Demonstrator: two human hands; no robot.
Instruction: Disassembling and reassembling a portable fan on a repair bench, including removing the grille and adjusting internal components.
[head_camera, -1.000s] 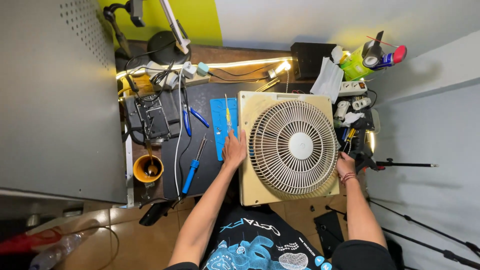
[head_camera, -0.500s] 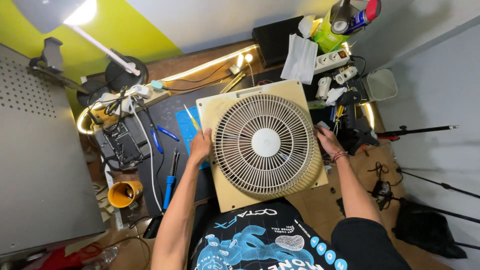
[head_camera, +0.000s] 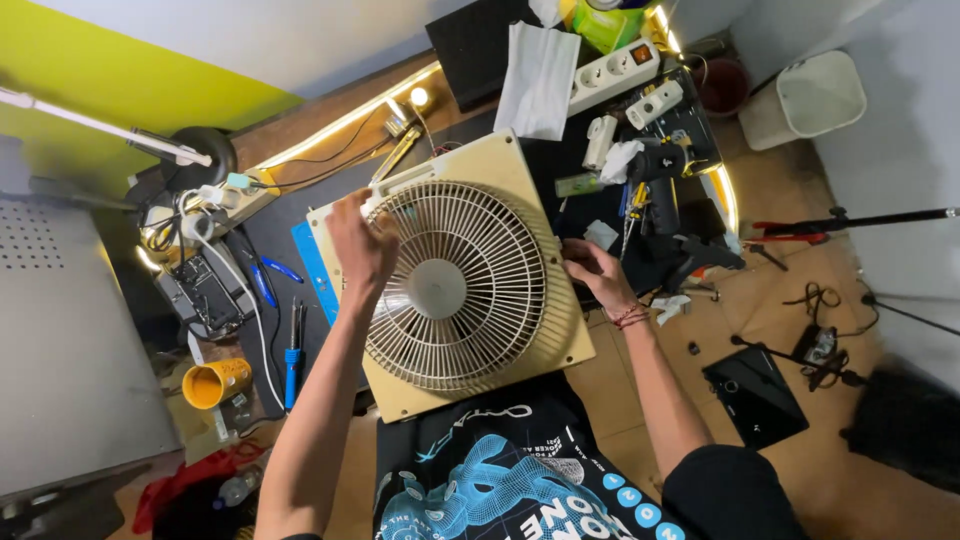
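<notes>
2 hands tilt beige box fan (head_camera: 455, 280) grille-up.

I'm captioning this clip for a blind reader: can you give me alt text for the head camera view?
Seen from above, a person grips a square cream box fan lying grille-up on a cluttered dark workbench: left hand at its far left corner, right hand on its right edge. A yellow cup, blue-handled tools and a white power strip lie around it.

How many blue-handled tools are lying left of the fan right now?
2 that I can make out: blue-handled pliers beside the blue mat, and a blue-handled screwdriver nearer the yellow cup. The left forearm may hide others.
</notes>
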